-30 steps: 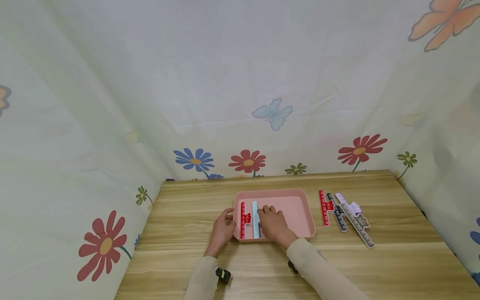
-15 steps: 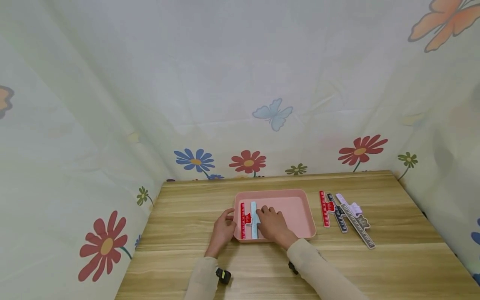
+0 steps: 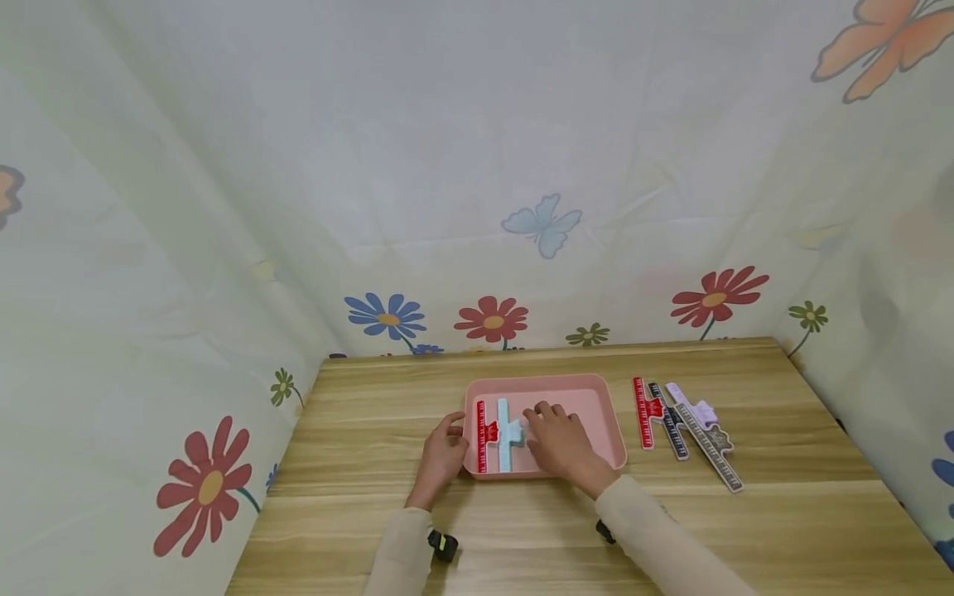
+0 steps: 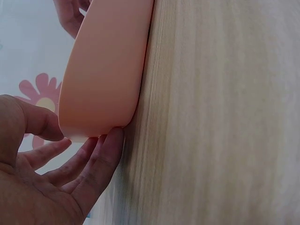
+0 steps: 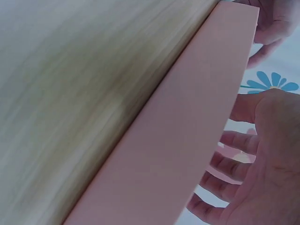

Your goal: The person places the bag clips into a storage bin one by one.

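A pink tray point(image 3: 547, 385) lies on the table. My left hand point(image 3: 443, 454) holds its left end, thumb at the rim and fingers against the outer wall point(image 4: 105, 70) in the left wrist view. Inside, at the left, lies a red long-bar clip point(image 3: 482, 437) with a piano-key pattern. Beside it is a light-blue long-bar clip point(image 3: 504, 434), its handle pointing right. My right hand point(image 3: 562, 443) is over the tray just right of that handle, fingers loosely bent and holding nothing. The right wrist view shows this hand point(image 5: 267, 159) behind the tray's front wall.
Right of the tray, several more clips lie on the wooden table point(image 3: 782, 530): a red one point(image 3: 644, 414), a black one point(image 3: 674, 430), a lilac one point(image 3: 701, 410) and a grey one point(image 3: 711, 447). The grey and lilac ones overlap. Patterned cloth point(image 3: 417, 165) hangs behind.
The light-blue clip has slid slightly left toward the red one. My right hand has let go of it and moved right, uncovering its handle. My left hand stays at the tray.
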`<action>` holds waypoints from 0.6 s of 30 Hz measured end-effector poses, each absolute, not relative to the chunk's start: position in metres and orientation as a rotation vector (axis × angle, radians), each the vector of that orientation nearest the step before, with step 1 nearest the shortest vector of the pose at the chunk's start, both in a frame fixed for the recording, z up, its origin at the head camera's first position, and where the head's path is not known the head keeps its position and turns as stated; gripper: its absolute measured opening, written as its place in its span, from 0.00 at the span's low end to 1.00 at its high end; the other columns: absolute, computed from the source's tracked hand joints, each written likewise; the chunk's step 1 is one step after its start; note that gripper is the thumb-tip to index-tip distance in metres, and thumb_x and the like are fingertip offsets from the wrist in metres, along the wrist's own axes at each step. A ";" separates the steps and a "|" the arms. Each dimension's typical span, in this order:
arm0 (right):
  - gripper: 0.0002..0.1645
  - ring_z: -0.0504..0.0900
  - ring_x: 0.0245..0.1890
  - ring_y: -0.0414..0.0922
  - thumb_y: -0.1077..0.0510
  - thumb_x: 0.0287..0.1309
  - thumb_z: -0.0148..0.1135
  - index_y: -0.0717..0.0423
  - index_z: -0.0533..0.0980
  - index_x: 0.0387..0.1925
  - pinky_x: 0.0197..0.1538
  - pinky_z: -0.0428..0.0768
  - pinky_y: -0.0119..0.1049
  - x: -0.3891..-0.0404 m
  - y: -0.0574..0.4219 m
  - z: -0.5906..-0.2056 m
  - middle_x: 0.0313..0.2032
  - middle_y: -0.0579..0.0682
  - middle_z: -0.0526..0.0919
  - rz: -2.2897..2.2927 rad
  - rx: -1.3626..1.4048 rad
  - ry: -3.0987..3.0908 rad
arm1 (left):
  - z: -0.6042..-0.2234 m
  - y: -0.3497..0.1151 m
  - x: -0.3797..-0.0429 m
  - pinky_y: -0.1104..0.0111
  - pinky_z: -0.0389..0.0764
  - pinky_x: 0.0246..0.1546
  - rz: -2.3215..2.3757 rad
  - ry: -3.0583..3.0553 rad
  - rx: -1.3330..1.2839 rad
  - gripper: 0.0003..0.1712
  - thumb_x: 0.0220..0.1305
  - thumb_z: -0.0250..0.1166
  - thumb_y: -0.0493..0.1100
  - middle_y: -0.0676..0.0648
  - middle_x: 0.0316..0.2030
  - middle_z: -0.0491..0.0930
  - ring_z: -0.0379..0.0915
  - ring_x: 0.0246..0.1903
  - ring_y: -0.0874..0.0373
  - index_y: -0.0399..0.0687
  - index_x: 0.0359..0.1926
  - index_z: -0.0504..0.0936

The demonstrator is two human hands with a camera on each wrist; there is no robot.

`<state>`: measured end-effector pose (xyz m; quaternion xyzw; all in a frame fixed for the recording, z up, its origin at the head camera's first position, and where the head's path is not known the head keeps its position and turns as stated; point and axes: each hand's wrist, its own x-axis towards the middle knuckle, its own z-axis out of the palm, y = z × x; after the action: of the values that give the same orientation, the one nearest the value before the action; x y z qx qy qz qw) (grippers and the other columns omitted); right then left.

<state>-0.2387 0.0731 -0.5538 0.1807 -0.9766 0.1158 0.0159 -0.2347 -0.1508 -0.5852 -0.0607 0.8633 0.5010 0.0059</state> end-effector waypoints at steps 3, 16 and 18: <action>0.30 0.74 0.59 0.55 0.48 0.61 0.65 0.50 0.71 0.63 0.55 0.75 0.56 -0.237 0.080 -0.551 0.60 0.54 0.76 0.360 0.554 -3.022 | -0.585 -0.150 -0.235 0.66 0.80 0.31 1.569 2.702 -0.193 0.28 0.63 0.57 0.35 0.37 0.50 0.79 0.79 0.40 0.51 0.48 0.65 0.72; 0.26 0.75 0.59 0.55 0.50 0.61 0.64 0.50 0.74 0.60 0.57 0.75 0.56 -0.236 0.114 -0.549 0.58 0.53 0.77 0.365 0.558 -2.920 | -0.587 -0.150 -0.235 0.67 0.79 0.33 1.552 2.722 -0.199 0.28 0.63 0.57 0.35 0.38 0.49 0.79 0.78 0.41 0.51 0.48 0.65 0.73; 0.25 0.75 0.59 0.55 0.51 0.61 0.64 0.50 0.75 0.59 0.58 0.74 0.57 -0.236 0.118 -0.550 0.57 0.53 0.77 0.377 0.563 -2.896 | -0.587 -0.151 -0.235 0.67 0.79 0.33 1.559 2.721 -0.197 0.28 0.62 0.57 0.35 0.38 0.49 0.79 0.78 0.41 0.51 0.48 0.65 0.73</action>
<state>-0.2363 0.1184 -0.5499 0.1888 -0.9703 0.1265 0.0836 -0.2349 -0.1507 -0.5872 -0.0627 0.8660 0.4961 -0.0002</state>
